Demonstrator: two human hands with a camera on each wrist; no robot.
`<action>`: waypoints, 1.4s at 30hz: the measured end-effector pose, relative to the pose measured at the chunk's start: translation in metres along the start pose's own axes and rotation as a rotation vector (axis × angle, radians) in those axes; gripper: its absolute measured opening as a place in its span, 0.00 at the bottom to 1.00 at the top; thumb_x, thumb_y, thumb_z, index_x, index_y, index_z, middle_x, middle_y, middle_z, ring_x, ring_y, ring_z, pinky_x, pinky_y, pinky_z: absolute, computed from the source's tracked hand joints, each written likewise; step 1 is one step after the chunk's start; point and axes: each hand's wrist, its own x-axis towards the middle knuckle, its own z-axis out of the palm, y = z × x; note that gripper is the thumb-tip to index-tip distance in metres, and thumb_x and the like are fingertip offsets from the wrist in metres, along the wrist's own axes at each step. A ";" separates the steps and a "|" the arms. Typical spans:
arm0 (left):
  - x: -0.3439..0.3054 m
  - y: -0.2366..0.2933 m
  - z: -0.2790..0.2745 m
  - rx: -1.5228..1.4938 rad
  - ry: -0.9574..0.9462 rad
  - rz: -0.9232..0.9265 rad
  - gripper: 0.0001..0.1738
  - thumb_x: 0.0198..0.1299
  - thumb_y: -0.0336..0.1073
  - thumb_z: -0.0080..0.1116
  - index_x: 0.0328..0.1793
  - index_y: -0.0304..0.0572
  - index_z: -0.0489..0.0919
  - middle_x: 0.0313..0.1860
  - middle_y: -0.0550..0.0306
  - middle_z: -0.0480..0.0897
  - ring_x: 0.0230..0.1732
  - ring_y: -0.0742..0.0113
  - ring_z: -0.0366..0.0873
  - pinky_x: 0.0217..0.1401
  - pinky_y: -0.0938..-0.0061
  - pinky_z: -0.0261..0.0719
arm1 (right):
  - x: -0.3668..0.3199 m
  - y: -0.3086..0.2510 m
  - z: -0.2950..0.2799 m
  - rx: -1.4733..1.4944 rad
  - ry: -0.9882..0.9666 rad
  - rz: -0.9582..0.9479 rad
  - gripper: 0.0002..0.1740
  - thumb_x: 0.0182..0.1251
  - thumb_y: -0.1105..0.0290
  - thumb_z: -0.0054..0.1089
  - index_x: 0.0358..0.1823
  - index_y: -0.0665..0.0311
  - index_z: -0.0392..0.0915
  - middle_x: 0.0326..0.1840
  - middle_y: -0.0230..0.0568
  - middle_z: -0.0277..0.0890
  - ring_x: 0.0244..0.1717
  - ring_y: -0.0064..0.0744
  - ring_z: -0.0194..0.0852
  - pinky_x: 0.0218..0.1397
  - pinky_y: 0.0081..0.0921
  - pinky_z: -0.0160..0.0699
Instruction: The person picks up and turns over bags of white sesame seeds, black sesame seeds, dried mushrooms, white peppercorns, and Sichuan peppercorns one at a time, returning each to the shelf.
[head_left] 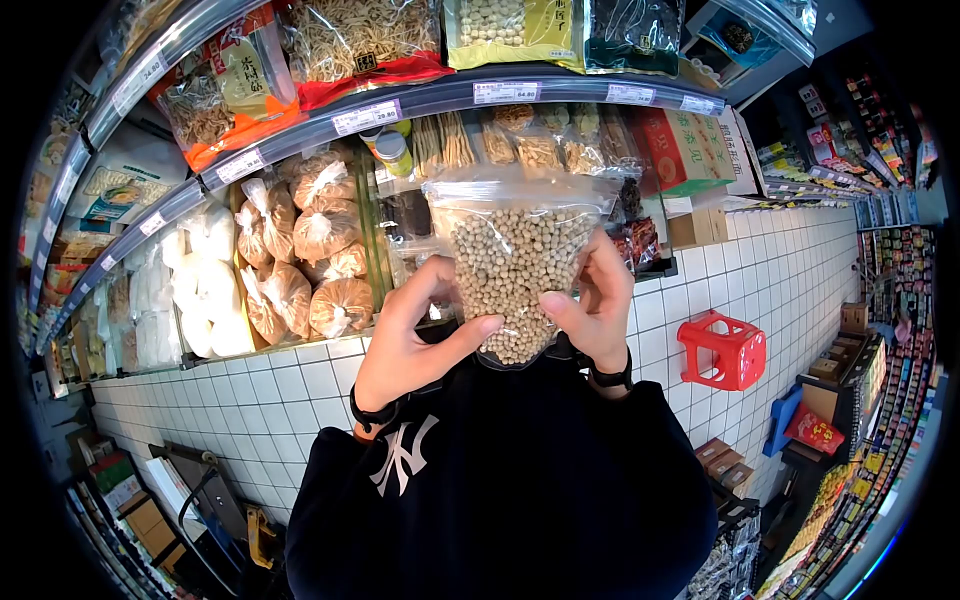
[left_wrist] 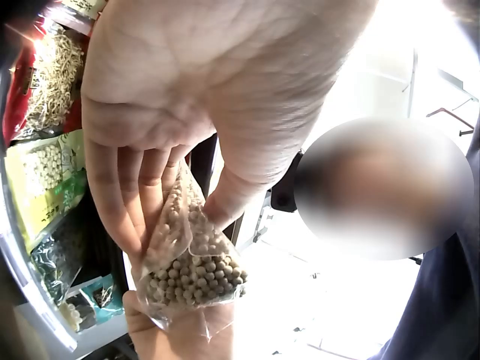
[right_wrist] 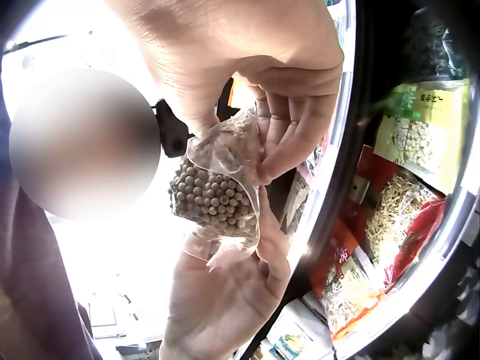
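Note:
A clear zip bag (head_left: 515,265) full of small round beige balls, like peppercorns or dried peas, is held up in front of the dark top. Its zip edge lies along the upper side. My left hand (head_left: 412,335) grips the bag's left side, thumb on the near face and fingers behind. On the opposite side my right hand (head_left: 600,310) grips it likewise, its thumb pressing the lower right of the face. From the left wrist, the bag (left_wrist: 199,277) shows between thumb and curled fingers. Both hands also appear around the bag (right_wrist: 214,199) in the right wrist view.
Knotted bags of brown goods (head_left: 330,235) and white bags (head_left: 205,280) fill the lower shelf. Above it, a price rail (head_left: 440,105) carries packets of dried food (head_left: 360,45). A red stool (head_left: 725,350) stands on the tiled floor to the right, before more stocked shelves.

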 end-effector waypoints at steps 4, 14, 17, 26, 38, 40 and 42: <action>-0.001 0.001 0.002 -0.044 -0.008 -0.007 0.16 0.53 0.28 0.66 0.44 0.35 0.71 0.36 0.57 0.81 0.39 0.74 0.78 0.47 0.76 0.73 | -0.003 0.007 -0.003 -0.023 -0.005 -0.021 0.15 0.52 0.71 0.68 0.35 0.67 0.69 0.26 0.29 0.71 0.26 0.13 0.65 0.30 0.13 0.63; -0.007 0.000 -0.001 -0.093 -0.036 -0.040 0.17 0.53 0.27 0.65 0.46 0.34 0.70 0.34 0.57 0.80 0.38 0.74 0.77 0.44 0.77 0.73 | -0.008 0.002 0.009 -0.040 0.040 -0.023 0.12 0.54 0.73 0.66 0.34 0.67 0.71 0.24 0.28 0.72 0.25 0.12 0.64 0.29 0.13 0.62; -0.010 -0.002 -0.003 -0.091 -0.048 -0.030 0.17 0.53 0.26 0.65 0.46 0.34 0.70 0.34 0.57 0.80 0.38 0.75 0.77 0.45 0.77 0.72 | -0.012 0.002 0.009 -0.057 0.034 -0.010 0.12 0.55 0.73 0.66 0.35 0.67 0.71 0.25 0.29 0.72 0.25 0.12 0.65 0.29 0.13 0.64; -0.017 0.002 -0.003 -0.133 -0.007 -0.069 0.15 0.53 0.25 0.64 0.43 0.36 0.70 0.33 0.60 0.78 0.37 0.76 0.76 0.45 0.78 0.72 | -0.016 0.002 0.013 -0.024 0.022 -0.011 0.16 0.55 0.72 0.66 0.42 0.69 0.72 0.31 0.34 0.77 0.29 0.14 0.71 0.32 0.14 0.68; -0.028 -0.003 -0.005 -0.175 0.087 0.002 0.16 0.54 0.25 0.63 0.45 0.37 0.69 0.39 0.59 0.77 0.42 0.76 0.74 0.47 0.78 0.70 | -0.022 0.007 0.010 -0.157 -0.239 0.024 0.33 0.42 0.59 0.75 0.46 0.73 0.74 0.29 0.32 0.75 0.22 0.16 0.64 0.24 0.14 0.61; -0.028 -0.004 -0.003 -0.184 0.106 0.013 0.16 0.54 0.25 0.63 0.45 0.37 0.69 0.39 0.58 0.77 0.43 0.75 0.74 0.48 0.78 0.71 | -0.024 0.007 0.011 -0.154 -0.234 0.024 0.33 0.42 0.60 0.74 0.47 0.73 0.74 0.29 0.32 0.76 0.22 0.16 0.64 0.23 0.14 0.61; -0.028 -0.005 -0.001 -0.173 0.071 0.056 0.16 0.54 0.24 0.63 0.46 0.36 0.69 0.41 0.57 0.78 0.45 0.73 0.75 0.50 0.76 0.71 | -0.023 0.004 0.011 -0.139 -0.218 0.047 0.31 0.43 0.61 0.73 0.47 0.72 0.74 0.30 0.32 0.77 0.22 0.16 0.64 0.23 0.15 0.60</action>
